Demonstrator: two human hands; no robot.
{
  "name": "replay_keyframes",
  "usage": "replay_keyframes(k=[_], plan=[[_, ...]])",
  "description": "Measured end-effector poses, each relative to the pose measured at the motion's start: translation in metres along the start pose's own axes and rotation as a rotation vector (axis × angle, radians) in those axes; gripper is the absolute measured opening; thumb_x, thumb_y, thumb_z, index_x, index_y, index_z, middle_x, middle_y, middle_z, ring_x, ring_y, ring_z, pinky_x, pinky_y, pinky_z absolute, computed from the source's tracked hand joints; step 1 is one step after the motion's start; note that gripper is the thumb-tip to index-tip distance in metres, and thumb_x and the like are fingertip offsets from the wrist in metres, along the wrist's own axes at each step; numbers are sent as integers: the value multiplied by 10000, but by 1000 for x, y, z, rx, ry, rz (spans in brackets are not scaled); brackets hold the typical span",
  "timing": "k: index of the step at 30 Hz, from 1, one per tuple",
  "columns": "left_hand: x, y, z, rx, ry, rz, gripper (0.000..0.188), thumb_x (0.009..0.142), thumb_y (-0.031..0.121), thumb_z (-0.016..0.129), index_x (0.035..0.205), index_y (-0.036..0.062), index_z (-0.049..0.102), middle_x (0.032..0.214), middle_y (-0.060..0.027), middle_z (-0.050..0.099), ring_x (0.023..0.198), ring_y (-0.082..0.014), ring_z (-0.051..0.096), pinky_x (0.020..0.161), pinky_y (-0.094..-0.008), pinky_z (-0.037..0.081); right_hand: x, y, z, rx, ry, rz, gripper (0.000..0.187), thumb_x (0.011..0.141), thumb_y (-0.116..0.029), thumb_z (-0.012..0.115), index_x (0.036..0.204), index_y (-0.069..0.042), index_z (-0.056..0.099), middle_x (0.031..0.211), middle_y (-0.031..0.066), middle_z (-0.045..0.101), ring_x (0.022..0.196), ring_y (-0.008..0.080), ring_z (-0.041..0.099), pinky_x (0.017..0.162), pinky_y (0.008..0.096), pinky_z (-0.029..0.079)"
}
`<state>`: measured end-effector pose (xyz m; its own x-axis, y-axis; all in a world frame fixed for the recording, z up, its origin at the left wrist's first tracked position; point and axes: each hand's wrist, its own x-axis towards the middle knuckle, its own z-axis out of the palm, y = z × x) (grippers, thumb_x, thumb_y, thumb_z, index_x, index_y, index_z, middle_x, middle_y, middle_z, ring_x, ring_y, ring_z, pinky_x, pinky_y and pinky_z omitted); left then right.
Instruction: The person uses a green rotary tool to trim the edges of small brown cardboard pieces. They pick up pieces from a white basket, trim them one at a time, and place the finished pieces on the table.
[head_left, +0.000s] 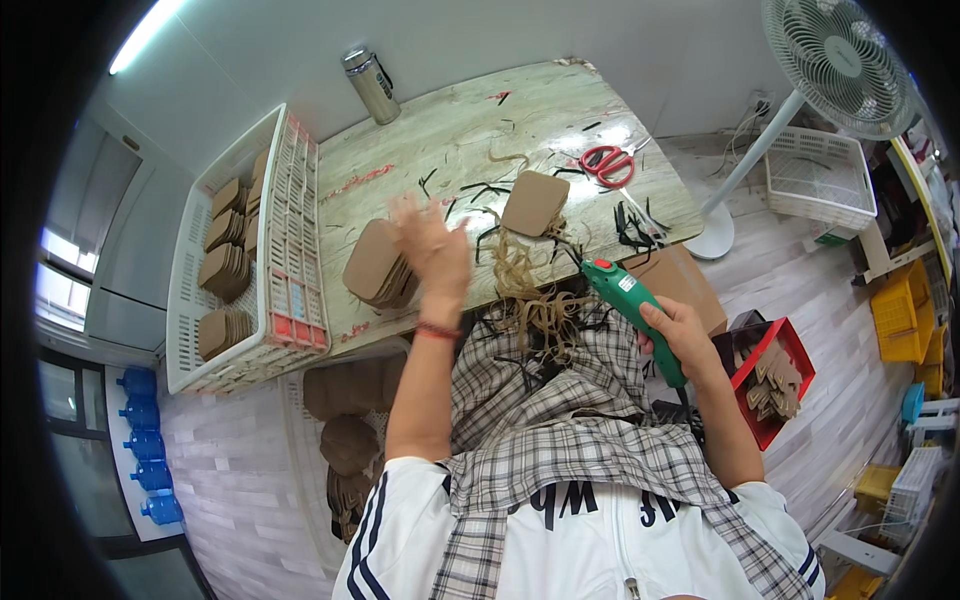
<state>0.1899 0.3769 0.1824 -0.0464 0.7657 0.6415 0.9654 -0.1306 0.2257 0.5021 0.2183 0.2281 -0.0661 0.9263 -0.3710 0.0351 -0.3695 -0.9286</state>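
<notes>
My right hand [684, 335] is wrapped round a green corded power tool [632, 303] with a red button. The tool's narrow tip points toward the table edge, near a single brown rounded-square pad [536, 204]. My left hand [434, 248] is slightly blurred, its fingers apart, beside a stack of similar brown pads [376, 268]. Whether it touches the stack I cannot tell. Tan trimmed strips [525, 285] hang in a tangle over the table edge onto my checked apron [560, 385].
A white crate [292, 215] holding stacked pads stands at the left. Red-handled scissors [607, 166], black scraps [635, 228] and a metal flask [371, 86] are on the table [400, 160]. At the right are a standing fan [790, 100] and a red box [765, 385] of brown pieces.
</notes>
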Motion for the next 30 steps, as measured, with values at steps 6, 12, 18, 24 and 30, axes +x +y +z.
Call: replay_keyframes(k=[6, 12, 18, 24, 30], plan=[[2, 68, 76, -71, -522, -97, 679, 791, 496, 624, 1204, -40, 568, 1459, -221, 281, 1406, -376, 71, 1122, -554, -10, -5, 8, -7, 15, 52, 0, 341, 922, -358, 581, 941, -18, 589, 672, 28, 580, 543, 70, 541, 516, 206, 445], [-18, 76, 76, -397, -38, -69, 339, 688, 157, 771, 920, 29, 559, 1286, -200, 456, 1336, -365, 247, 1115, -507, 137, -2, 13, -4, 14, 101, 16, 345, 913, -338, 594, 984, 0, 607, 672, 32, 576, 547, 77, 535, 507, 220, 434], [-17, 87, 49, -1400, -96, -493, 238, 783, -43, 659, 911, 39, 477, 1016, -83, 601, 908, -213, 563, 849, -339, 460, 0, 7, 17, 0, 135, -74, 338, 920, -340, 587, 988, -9, 594, 678, 28, 572, 551, 73, 526, 513, 209, 428], [-13, 101, 18, -2154, -65, -934, 338, 871, -38, 584, 1192, 15, 493, 1137, -84, 588, 1025, -216, 591, 900, -355, 511, -1, -5, 35, -7, 164, -188, 336, 922, -326, 591, 1015, -4, 594, 689, 23, 564, 581, 73, 514, 541, 212, 421], [-17, 105, 17, -2319, -142, -1079, 342, 883, -9, 577, 1210, 1, 475, 1169, -110, 571, 1059, -259, 570, 931, -404, 489, -6, -16, 41, 20, 162, -210, 343, 918, -333, 599, 1011, -3, 591, 691, 27, 566, 589, 77, 519, 549, 215, 425]])
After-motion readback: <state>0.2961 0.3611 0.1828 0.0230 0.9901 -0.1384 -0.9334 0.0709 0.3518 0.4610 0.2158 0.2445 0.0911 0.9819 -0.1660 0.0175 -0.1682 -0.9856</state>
